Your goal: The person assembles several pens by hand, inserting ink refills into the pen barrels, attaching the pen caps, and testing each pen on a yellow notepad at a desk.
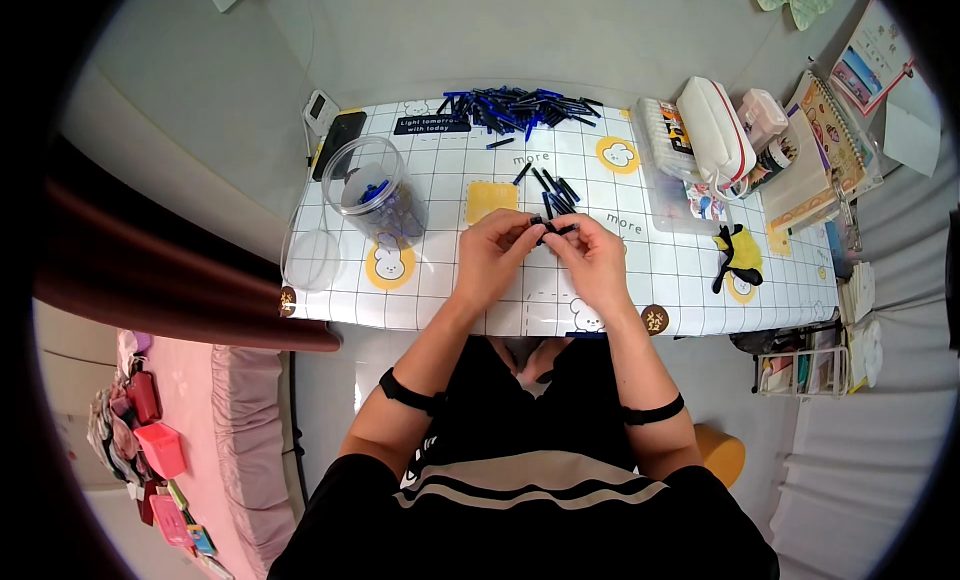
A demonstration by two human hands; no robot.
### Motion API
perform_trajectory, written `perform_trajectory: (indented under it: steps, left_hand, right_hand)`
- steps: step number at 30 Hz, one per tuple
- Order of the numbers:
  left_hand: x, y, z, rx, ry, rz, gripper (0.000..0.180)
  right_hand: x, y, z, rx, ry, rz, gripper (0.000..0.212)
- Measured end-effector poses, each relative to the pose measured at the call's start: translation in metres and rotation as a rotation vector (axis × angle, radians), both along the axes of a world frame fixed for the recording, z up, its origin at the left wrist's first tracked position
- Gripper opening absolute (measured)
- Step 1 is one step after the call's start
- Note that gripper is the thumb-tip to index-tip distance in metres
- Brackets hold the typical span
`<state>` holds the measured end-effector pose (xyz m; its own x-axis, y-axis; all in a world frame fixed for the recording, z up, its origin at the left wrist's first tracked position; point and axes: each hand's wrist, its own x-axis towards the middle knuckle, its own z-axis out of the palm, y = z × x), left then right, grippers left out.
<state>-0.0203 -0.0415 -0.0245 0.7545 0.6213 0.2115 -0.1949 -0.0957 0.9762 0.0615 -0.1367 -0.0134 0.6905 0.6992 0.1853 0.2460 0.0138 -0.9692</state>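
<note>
My left hand (493,255) and my right hand (596,258) meet above the near middle of the table. Between their fingertips is a small dark tube (540,223), pinched from both sides; whether it is one piece or two I cannot tell. Just beyond my fingers lies a loose group of short dark blue and black tubes (566,188), which look like pen ink cartridges. Farther back, against the wall, a large pile of such tubes (520,110) is heaped. To the left stands an uncapped clear plastic jar (400,195) with blue pieces inside.
A clear round lid (311,259) lies left of the jar, with a black phone (340,143) behind. At the right are a white pencil case (715,130), a clear box (665,195), a yellow-and-black cloth item (740,255) and upright notebooks (822,165). The table's front edge (480,333) runs below my wrists.
</note>
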Motion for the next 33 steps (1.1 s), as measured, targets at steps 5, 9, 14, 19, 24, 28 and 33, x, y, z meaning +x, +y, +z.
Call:
perform_trajectory:
  steps: [5,9,14,19,24,28,33]
  left_hand:
    - [-0.001,-0.002,0.005,0.215,0.034,0.095,0.010]
    - [-0.003,-0.002,0.002,0.205,0.046,0.063,0.011]
    - [-0.003,-0.004,0.005,0.163,0.006,0.058,0.010]
    - [-0.005,-0.005,0.009,0.177,0.039,0.078,0.011]
    - [-0.006,-0.007,0.009,0.365,0.128,0.098,0.012]
    - [-0.007,-0.006,0.008,0.355,0.131,0.109,0.012]
    - [-0.007,-0.006,0.005,0.394,0.130,0.099,0.013]
  right_hand:
    - [-0.002,0.001,-0.003,0.078,0.071,-0.029,0.012]
    - [-0.003,0.000,-0.005,0.125,-0.038,-0.066,0.013]
    - [-0.004,0.000,-0.007,0.172,-0.141,-0.115,0.012]
    - [-0.005,0.001,-0.003,0.136,-0.087,-0.084,0.011]
    - [-0.006,0.003,-0.003,0.128,-0.190,-0.085,0.010]
    - [-0.006,0.003,-0.006,0.142,-0.167,-0.074,0.011]
    - [-0.004,0.003,-0.007,0.218,-0.164,-0.140,0.010]
